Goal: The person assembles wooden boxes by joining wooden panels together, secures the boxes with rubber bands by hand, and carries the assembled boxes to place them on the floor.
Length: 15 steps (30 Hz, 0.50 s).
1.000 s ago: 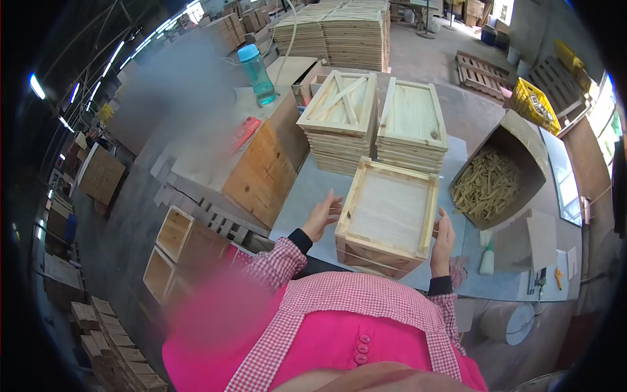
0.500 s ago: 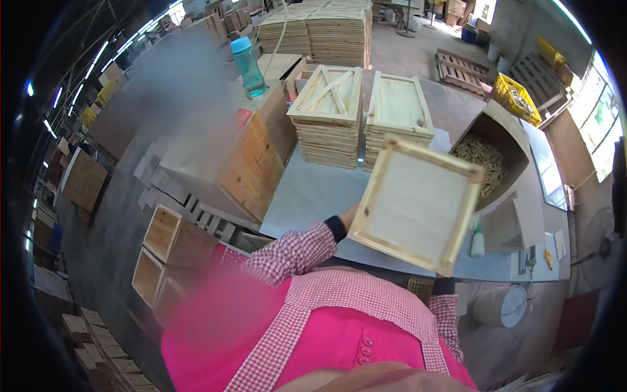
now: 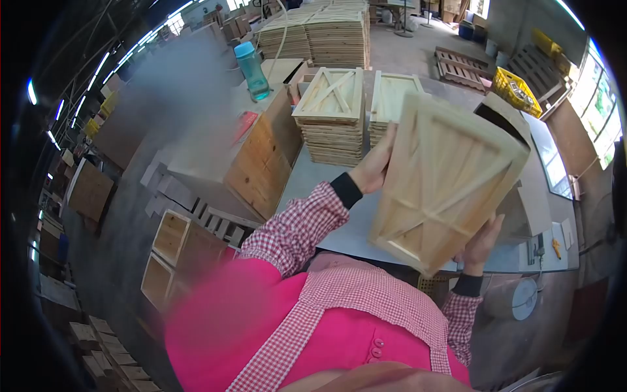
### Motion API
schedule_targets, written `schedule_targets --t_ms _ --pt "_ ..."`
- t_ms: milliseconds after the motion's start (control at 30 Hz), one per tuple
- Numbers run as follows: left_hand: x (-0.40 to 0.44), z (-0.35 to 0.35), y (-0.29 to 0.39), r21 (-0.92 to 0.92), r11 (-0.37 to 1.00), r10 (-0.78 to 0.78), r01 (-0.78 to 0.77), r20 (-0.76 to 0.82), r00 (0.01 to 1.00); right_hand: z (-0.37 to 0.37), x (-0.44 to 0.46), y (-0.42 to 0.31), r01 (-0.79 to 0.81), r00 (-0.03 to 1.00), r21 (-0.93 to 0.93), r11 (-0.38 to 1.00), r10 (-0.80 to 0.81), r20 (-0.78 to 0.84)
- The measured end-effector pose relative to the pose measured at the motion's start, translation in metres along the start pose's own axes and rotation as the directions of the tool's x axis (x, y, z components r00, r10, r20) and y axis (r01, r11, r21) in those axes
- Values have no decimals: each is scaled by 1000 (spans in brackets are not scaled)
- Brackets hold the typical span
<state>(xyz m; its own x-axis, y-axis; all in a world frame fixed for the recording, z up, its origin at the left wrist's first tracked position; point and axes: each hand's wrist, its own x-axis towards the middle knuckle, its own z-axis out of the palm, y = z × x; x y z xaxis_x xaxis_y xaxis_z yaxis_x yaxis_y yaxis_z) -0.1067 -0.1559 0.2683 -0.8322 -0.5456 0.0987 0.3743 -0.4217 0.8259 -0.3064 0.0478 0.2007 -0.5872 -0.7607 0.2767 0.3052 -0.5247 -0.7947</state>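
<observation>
A framed wooden panel (image 3: pixel 450 186) with crossed braces on its face is held up, tilted, above the table. Its left edge is gripped by my left hand (image 3: pixel 376 163), with some fingers hidden behind the wood. My right hand (image 3: pixel 482 243) is closed on the lower right edge. Behind the panel stands a stack of braced panels (image 3: pixel 330 95), the top one showing crossed strips. To its right, a second stack of panels (image 3: pixel 394 88) is partly covered by the held one.
A blue water bottle (image 3: pixel 251 72) stands on a wooden cabinet (image 3: pixel 258 163) at the left. An open cardboard box (image 3: pixel 506 117) sits behind the panel. Orange-handled cutter (image 3: pixel 556 248) lies at the table's right end. A white bucket (image 3: pixel 514 299) stands below.
The panel has been turned: its plain face showed before, and the braced face shows now. It has risen and moved right, and both hands have come into view at its edges.
</observation>
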Motion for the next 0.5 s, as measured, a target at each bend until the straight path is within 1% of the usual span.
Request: schedule_targets --t_ms 67,100,133,167,200,233,267,300,367,433,467,500 --pt "-18 -14 -13 -32 995 89 -93 -115 989 -9 -14 25 -40 999 105 994 43 -24" --pt "-29 -14 -15 -32 995 89 -94 -117 989 -16 -20 38 -56 997 156 986 62 -35" --pt "-42 -15 -16 -14 997 69 -72 -174 982 -30 -26 54 -60 997 156 986 66 -34" --pt "-54 -15 -17 3 999 50 -51 -232 972 -44 -31 71 -35 999 68 997 35 -3" --pt "-65 -17 -20 4 999 52 -52 -234 971 -58 -33 86 -5 1000 -19 1000 6 31" --pt "-76 -20 -26 7 999 40 -40 -296 954 -61 -36 92 -10 999 -18 1000 11 31" --pt "-85 -24 -31 11 1000 29 -27 -358 933 -60 -39 97 -40 998 -31 999 41 46" --pt "-92 -27 -36 15 1000 28 -24 -363 931 -58 -41 103 -69 996 -42 997 71 59" --pt "-106 -35 -48 12 1000 22 -18 -423 906 -60 -43 120 -112 991 -47 993 115 69" --pt "-118 -42 -59 12 1000 17 -13 -453 891 -63 -36 141 -207 969 -152 966 224 101" --pt "-122 -46 -65 -21 998 36 -54 -499 866 -67 -31 148 -248 955 -206 946 275 113" --pt "-124 -48 -69 -52 994 54 -98 -544 837 -63 -23 146 -250 955 -204 947 276 111"
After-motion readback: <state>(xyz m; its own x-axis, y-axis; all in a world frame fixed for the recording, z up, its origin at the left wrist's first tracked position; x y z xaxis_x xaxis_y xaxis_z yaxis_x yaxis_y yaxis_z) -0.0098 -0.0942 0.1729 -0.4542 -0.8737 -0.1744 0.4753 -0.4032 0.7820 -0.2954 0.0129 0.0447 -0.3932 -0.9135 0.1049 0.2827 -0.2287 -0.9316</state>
